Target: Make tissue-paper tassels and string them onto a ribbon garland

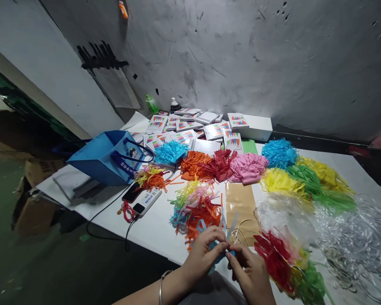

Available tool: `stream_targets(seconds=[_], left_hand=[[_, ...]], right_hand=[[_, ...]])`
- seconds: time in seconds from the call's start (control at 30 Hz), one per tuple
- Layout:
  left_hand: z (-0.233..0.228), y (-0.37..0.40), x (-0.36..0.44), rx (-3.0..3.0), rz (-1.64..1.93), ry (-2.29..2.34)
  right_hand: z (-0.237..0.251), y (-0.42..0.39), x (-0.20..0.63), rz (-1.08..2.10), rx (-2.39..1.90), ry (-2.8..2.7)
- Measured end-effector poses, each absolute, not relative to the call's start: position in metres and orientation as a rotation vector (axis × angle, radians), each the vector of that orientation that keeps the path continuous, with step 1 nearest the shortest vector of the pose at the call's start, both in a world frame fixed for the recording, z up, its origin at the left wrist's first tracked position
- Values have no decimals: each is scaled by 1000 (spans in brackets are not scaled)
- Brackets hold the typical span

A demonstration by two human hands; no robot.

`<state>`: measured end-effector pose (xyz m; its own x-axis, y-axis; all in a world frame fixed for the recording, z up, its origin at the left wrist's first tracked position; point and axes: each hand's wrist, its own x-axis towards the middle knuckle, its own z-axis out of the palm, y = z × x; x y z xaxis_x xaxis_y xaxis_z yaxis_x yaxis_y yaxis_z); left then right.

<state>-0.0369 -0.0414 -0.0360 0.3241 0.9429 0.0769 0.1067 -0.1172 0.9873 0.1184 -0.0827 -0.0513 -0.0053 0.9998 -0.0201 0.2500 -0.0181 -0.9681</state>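
My left hand point(203, 252) and my right hand point(249, 267) meet at the table's front edge, fingertips pinched together. Between them is a light-blue paper tassel point(232, 226), its strips sticking up past the fingers; the part inside the grip is mostly hidden. A bangle circles my left wrist. Just beyond the left hand lies a heap of orange fringed paper point(206, 214), with pink, yellow and blue fringe beside it. Red fringed tassels point(274, 258), with yellow and green ones, lie to the right of my right hand. A brown paper sheet point(240, 201) is behind the hands.
Fringe bundles, including pink point(249, 167), run across the table. Printed boxes point(186, 135) pile up behind. A blue bag point(98, 156) stands left, near a white power bank point(148, 201) with cables. Clear plastic point(285, 214) and silvery strands point(362, 237) cover the right.
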Motion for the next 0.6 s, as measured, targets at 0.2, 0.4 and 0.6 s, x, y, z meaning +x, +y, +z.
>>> stream_targets(seconds=[0.2,0.4,0.6], left_hand=[[-55,-24,-43,946,1139,1165],[-70,3,-90,842,1365,1351],[-68,-18,-67,1087,1250,1240]], right_hand=[[-81,-76,156,873,-1493,-1770],[-121,-78,261,527,-2092,-1966],[-90,-64,208,305,-1870,-1853]])
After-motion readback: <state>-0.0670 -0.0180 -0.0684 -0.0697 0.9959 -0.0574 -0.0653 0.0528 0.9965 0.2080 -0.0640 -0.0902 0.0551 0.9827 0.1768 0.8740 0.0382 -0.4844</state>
